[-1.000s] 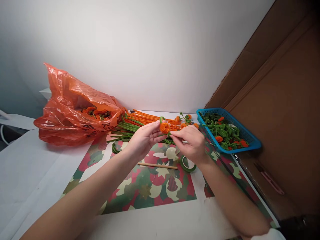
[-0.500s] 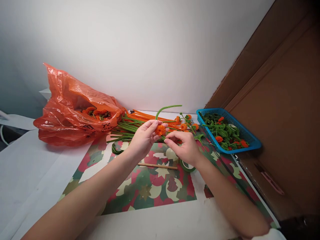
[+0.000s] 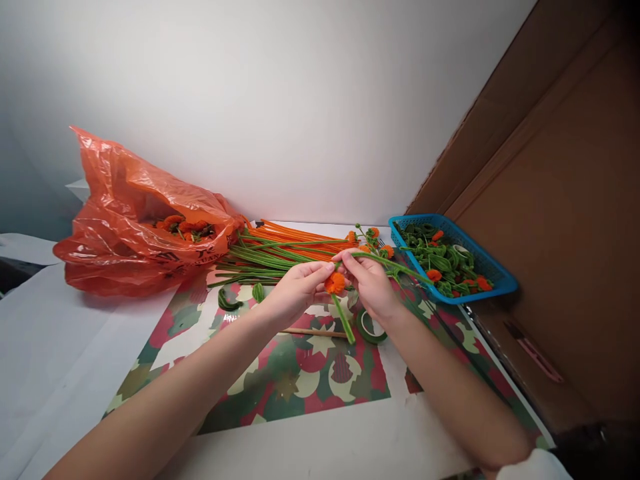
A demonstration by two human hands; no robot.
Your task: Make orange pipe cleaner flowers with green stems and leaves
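an orange pompom (image 3: 335,283) is pinched between the fingertips of the left hand (image 3: 295,293) and the right hand (image 3: 371,285), held above the counter (image 3: 75,347). the left grip is closed on the pompom from its left side, thumb and forefinger together on it. the right grip is closed on a green stem (image 3: 395,265), which is bent over the pompom and runs out to the right toward the basket (image 3: 500,283). a second short length of green stem (image 3: 345,321) hangs down from under the pompom, tilted toward the tape roll (image 3: 370,328).

just below the hands, a thin wooden stick (image 3: 313,331) lies flat on the patterned mat (image 3: 295,380), with the green tape roll touching or just beside its right end; which cannot be told. two small green curls (image 3: 227,299) lie on the mat left of the left hand.

behind the hands, a sheaf of orange and green stems (image 3: 280,250) is laid along the wall. a few small finished flowers (image 3: 373,240) rest at its right end. an orange plastic bag (image 3: 130,213) lies at the left, open, with orange blooms seen inside. the blue basket at the right is filled with green curls and orange blooms. a brown board (image 3: 565,220) stands along the right edge.
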